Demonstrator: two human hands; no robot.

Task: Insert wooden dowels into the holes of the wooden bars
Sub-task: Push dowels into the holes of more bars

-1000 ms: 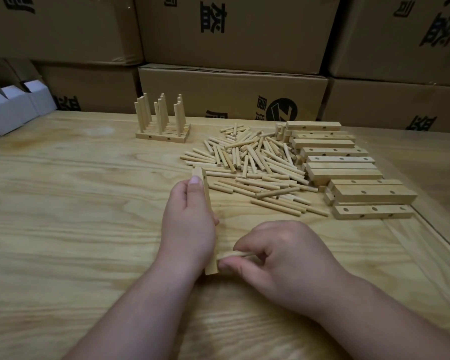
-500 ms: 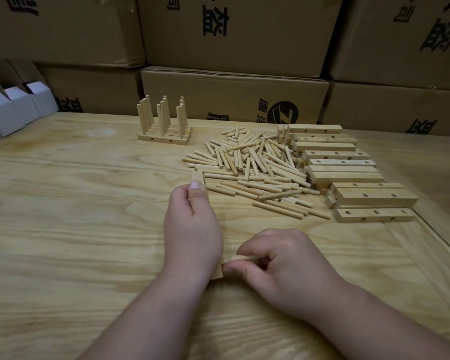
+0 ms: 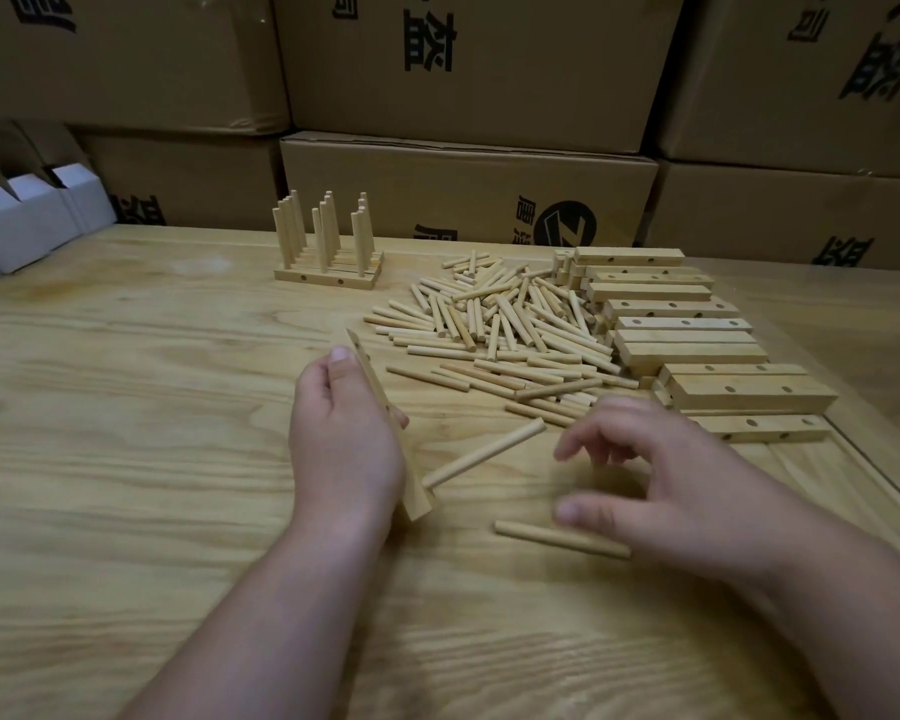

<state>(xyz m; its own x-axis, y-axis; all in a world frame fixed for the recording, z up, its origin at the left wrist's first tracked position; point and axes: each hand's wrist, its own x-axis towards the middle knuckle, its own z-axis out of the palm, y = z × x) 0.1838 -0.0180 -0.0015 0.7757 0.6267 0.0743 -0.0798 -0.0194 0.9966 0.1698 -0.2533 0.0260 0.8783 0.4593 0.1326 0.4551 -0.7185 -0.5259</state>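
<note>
Near the front edge of the plywood table (image 3: 126, 407), the left hand (image 3: 341, 439) grips a wooden bar (image 3: 385, 423) stood on its long edge, fingers curled round it. One dowel (image 3: 484, 453) sticks out sideways from the bar's near end, apparently seated in a hole. The right hand (image 3: 661, 485) hovers with spread fingers, holding nothing, just above a loose dowel (image 3: 557, 538) lying on the table. Behind lie the dowel pile (image 3: 500, 324), the stacked bars (image 3: 687, 335) toward the right edge and a finished set (image 3: 328, 241) (dowels upright). Risk, as I judge it: the seated dowel may be shallow and lever out if the bar tips, and the loose dowel could roll from a hasty pinch.
</note>
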